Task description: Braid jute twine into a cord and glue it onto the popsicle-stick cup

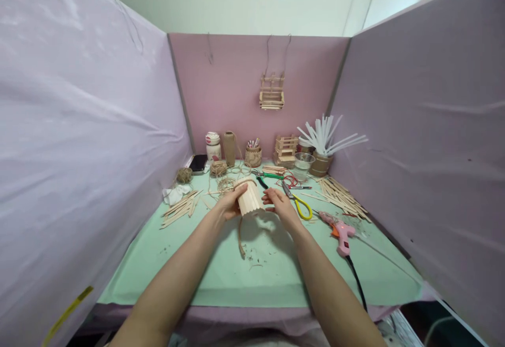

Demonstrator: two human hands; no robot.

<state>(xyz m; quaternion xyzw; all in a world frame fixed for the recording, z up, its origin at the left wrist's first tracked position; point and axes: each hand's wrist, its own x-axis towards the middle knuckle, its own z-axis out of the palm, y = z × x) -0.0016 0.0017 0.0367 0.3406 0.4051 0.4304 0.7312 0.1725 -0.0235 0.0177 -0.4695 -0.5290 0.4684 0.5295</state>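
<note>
My left hand (231, 202) grips a small pot made of upright wooden sticks (250, 197), held above the green mat (197, 263). A strand of jute twine (239, 236) runs round its rim and hangs down from it to the mat. My right hand (279, 204) is at the pot's right side, fingers pinched on the twine there. Both forearms reach in from the bottom edge.
Yellow-handled scissors (299, 204), green pliers (265, 177) and a pink glue gun (340, 231) lie to the right. Loose wooden sticks (179, 211) lie left and also right (341, 195). Twine balls, jars, a phone (198, 163) and stick baskets line the back. Pink partitions enclose three sides.
</note>
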